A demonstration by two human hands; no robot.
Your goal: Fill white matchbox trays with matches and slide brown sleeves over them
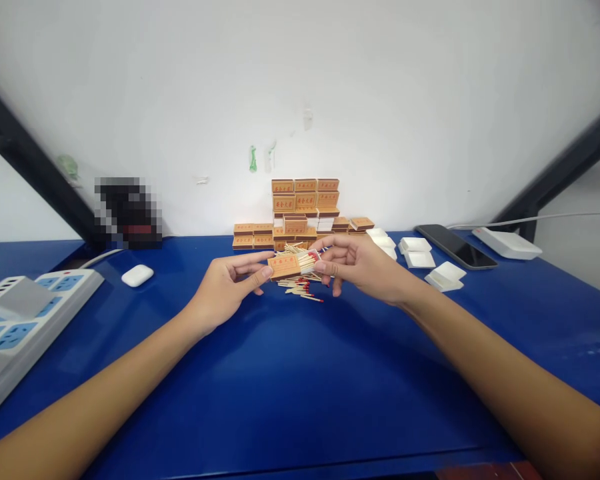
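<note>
One worktop is carrying one power strip and one stack, its top two rows each showing three boxes. The left hand is gripping one box's sleeve, the right hand pinching its drawn-out end; that matchbox is lying between them. Loose matches, too jumbled to count, are lying below.

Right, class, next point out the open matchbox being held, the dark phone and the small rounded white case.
Open matchbox (287,267): head view, on the printed sleeve.
Dark phone (457,247): head view, middle of its flat face.
Rounded white case (137,275): head view, on its upper face.
</note>
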